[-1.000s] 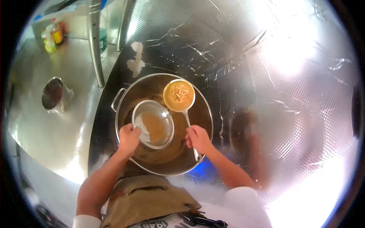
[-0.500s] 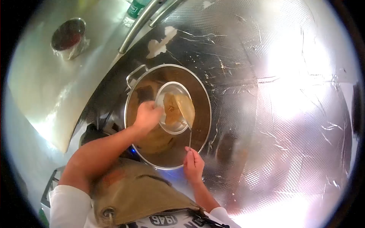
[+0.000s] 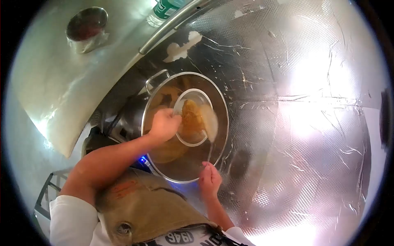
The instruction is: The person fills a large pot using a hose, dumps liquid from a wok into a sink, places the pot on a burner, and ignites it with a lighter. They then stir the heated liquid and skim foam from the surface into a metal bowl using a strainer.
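A large round metal pot (image 3: 220, 98) with a side handle stands in front of me. My left hand (image 3: 164, 124) is closed on the left rim of a metal bowl (image 3: 195, 144), held within the pot's outline. Brownish-yellow contents (image 3: 190, 119) show inside the bowl. By its thin handle, my right hand (image 3: 210, 179) grips a ladle (image 3: 211, 124), whose head is tilted at the bowl's right side and blurred. The fingers of the right hand are pinched together near the pot's front edge. Whether ladle and bowl touch I cannot tell.
Crinkled foil-like sheeting (image 3: 283, 135) covers the surface on the right. A metal rail (image 3: 168, 28) runs behind the pot, with a green-labelled plastic bottle (image 3: 164, 10) beyond it. On the left counter (image 3: 53, 82) stands a metal container (image 3: 87, 29) with reddish contents.
The ladle's head has shifted and tilted at the bowl, and more brownish contents show beside it. Both hands keep their grips. The whole view has shifted slightly.
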Motion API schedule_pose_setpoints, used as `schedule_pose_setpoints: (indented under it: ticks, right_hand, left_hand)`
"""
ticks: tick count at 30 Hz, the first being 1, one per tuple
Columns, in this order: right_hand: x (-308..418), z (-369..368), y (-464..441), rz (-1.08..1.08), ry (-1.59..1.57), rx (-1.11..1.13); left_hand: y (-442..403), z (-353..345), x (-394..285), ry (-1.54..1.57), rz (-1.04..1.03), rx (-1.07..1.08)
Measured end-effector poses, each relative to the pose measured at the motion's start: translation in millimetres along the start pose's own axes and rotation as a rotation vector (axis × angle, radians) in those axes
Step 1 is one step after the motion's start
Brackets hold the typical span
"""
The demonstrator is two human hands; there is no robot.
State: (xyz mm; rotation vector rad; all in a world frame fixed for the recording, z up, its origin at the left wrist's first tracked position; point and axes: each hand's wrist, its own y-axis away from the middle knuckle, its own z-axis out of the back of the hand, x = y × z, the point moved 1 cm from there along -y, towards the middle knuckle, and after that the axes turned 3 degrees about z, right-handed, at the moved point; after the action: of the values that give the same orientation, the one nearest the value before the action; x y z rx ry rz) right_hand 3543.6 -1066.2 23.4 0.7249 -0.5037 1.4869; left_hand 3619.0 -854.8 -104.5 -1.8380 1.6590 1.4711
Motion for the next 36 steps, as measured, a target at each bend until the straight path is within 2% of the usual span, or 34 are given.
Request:
schedule_pose_setpoints:
  ticks: [3, 6, 9, 12, 15, 18, 21, 24, 27, 30, 33, 36]
  right_hand:
    - [-3, -4, -1, -0.133, -0.172, 0.003]
    - [-16, -2, -1, -0.126, -0.131, 0.014]
    - [-30, -2, -2, -0.07, -0.103, -0.005]
    - [-18, -1, 5, -0.028, -0.126, -0.009]
    - [-19, -2, 5, -0.112, -0.216, 0.023]
    - [-18, 3, 8, -0.025, -0.142, -0.038]
    - [-25, 6, 5, -0.126, -0.262, 0.05]
    - [-16, 7, 11, -0.151, -0.37, -0.009]
    - [-39, 4, 3, -0.14, -0.245, 0.029]
    - [-39, 9, 8, -0.119, -0.344, -0.01]
    - [-58, 7, -1, -0.045, -0.278, 0.064]
    - [-24, 16, 0, -0.255, -0.468, 0.066]
  left_hand:
    - [2, 0, -1, -0.041, -0.033, -0.055]
    - [12, 3, -11, -0.104, -0.057, -0.051]
    - [14, 2, -8, -0.015, -0.006, -0.034]
    - [9, 6, -1, -0.193, -0.067, -0.062]
    - [18, 3, -15, -0.127, -0.009, -0.053]
    - [20, 2, -12, -0.11, 0.016, -0.061]
    - [25, -2, -17, -0.166, -0.01, -0.056]
    - [26, -1, -14, -0.155, 0.021, -0.042]
    - [26, -4, -16, -0.149, -0.026, 0.02]
    - [30, -5, -19, -0.054, 0.03, 0.028]
    - [30, -4, -26, -0.174, 0.03, 0.043]
    - [39, -5, -45, -0.094, 0.022, 0.012]
